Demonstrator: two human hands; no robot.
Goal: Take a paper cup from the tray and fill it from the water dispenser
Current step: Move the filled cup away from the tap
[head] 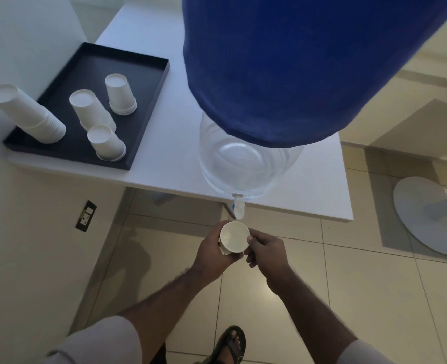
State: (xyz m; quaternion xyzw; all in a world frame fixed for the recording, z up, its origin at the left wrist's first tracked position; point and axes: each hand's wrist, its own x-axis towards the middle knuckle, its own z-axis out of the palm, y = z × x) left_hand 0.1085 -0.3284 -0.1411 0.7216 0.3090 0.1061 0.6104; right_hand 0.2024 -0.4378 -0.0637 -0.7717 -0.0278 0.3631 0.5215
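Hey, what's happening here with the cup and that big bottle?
A person is getting water. Their left hand holds a white paper cup upright just under the small tap of the water bottle, which stands at the table edge under a blue cover. The right hand touches the cup's rim. The cup looks empty and no water is running. More cups sit upside down on the dark tray.

Short light-grey sleeves are worn on both arms, ending above the elbows, well behind the left hand [211,252] and right hand [268,252]. The forearms are left bare. A dark open-toed sandal [229,345] is worn on one foot below.
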